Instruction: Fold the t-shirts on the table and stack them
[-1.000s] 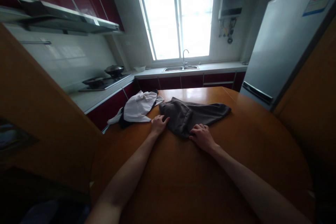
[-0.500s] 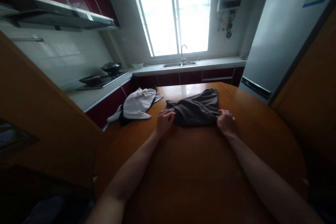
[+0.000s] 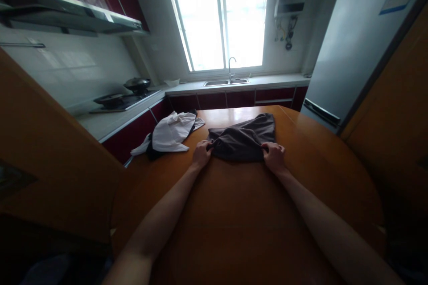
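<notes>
A dark grey garment (image 3: 240, 140) lies bunched and partly folded on the wooden table (image 3: 234, 200); its exact kind does not show. My left hand (image 3: 201, 154) is closed on its near left corner, thumb and fingers pinching the fabric. At the near right part, my right hand (image 3: 274, 157) also pinches the cloth, its fingers bent over the edge. Wrinkles run across the fabric between the two hands. To the left, apart from my left hand, a crumpled white garment (image 3: 174, 131) rests over something black.
Beyond the table runs a white counter (image 3: 264, 81) with a sink (image 3: 217, 83) and faucet under a window. A stove (image 3: 125, 100) with pans stands at the left. A tall fridge (image 3: 351, 49) is at the right, and wooden panels flank both sides.
My right hand has moved left from the garment's right edge and now grips it further in. The left hand stays at the left corner. The view has shifted slightly.
</notes>
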Demonstrator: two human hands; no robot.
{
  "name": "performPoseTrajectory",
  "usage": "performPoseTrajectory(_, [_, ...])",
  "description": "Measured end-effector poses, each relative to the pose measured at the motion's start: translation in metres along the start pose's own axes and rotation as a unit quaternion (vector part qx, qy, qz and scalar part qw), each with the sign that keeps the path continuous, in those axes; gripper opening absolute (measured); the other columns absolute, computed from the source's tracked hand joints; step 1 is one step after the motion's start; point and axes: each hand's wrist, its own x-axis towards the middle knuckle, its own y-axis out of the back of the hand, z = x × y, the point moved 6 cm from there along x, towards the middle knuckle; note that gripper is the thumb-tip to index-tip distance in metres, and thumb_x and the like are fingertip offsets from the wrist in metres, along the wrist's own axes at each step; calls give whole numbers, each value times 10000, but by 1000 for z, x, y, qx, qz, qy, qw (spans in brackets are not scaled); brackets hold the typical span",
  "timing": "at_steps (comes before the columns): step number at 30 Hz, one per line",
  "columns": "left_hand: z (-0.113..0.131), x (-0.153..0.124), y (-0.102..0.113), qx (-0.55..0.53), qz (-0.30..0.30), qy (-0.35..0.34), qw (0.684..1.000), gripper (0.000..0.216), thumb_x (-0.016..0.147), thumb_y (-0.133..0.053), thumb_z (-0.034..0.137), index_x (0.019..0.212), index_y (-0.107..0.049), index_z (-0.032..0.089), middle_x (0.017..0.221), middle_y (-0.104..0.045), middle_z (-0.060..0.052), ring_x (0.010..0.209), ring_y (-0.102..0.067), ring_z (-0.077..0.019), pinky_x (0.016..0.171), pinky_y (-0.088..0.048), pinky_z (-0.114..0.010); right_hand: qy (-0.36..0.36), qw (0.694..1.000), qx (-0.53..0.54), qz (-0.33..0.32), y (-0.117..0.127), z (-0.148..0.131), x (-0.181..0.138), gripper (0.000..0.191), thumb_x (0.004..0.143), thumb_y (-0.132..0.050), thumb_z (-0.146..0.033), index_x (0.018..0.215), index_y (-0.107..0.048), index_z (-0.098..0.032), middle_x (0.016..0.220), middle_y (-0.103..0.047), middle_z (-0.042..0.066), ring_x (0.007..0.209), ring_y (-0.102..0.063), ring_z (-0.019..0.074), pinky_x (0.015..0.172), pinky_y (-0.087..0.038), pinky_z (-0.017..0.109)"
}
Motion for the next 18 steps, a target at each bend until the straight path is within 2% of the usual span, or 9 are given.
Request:
performPoseTrajectory(2, [-1,1,5,-15,27,18,999,89,844,-678,209,927,-709,201,1043,-701,-93,1020,-652,-278,961,-511,-415,-45,998,3,36,9,8,3,224,855,-528,-180,1023,-674,-207,1048,-728,79,1047,-601,270,1008,-298,459])
performPoseTrajectory(5, [1,3,10,-42,67,26,997,87,859,-662,253,914,-705,203,1031,-701,-90,1006,-660,-274,945,-512,-398,-124,989,9,85,20,23,5,409,811,-505,-161,1208,-602,-191,1104,-688,106,1087,-577,294,972,-331,467])
performPoseTrajectory(7, [6,2,12,-53,80,20,995,116,869,-655,297,913,-708,204,1035,-702,-92,1019,-660,-277,952,-507,-398,-157,984,8,88,21,30,5,511,786,-493,-147,1290,-566,-182,1172,-652,134,1132,-554,311,953,-351,469])
performPoseTrajectory(9, [10,2,15,-64,86,12,994,158,878,-649,344,903,-716,203,1036,-708,-94,1024,-663,-276,960,-504,-398,-177,982,-3,70,20,34,4,517,772,-480,-130,1272,-598,-180,1202,-627,153,1148,-545,320,945,-365,466])
performPoseTrajectory(11, [13,1,17,-83,85,2,993,213,894,-632,396,892,-723,203,1052,-720,-93,1039,-668,-269,977,-500,-389,-177,983,-19,50,18,33,3,464,765,-486,-130,1195,-654,-181,1184,-623,156,1144,-547,324,961,-368,469])
performPoseTrajectory(14, [12,0,18,-113,58,10,992,319,941,-557,472,924,-741,212,1070,-749,-78,1048,-682,-255,962,-507,-362,-132,990,-32,48,20,24,3,335,792,-543,-232,1087,-694,-179,1156,-638,146,1141,-544,329,1030,-336,507])
performPoseTrajectory(18, [6,-1,17,-110,35,64,991,406,968,-484,504,982,-766,212,932,-781,-65,919,-720,-257,818,-526,-331,-78,994,-23,67,23,11,2,355,918,-498,-451,1028,-694,-177,1107,-701,136,1084,-568,314,1089,-267,543])
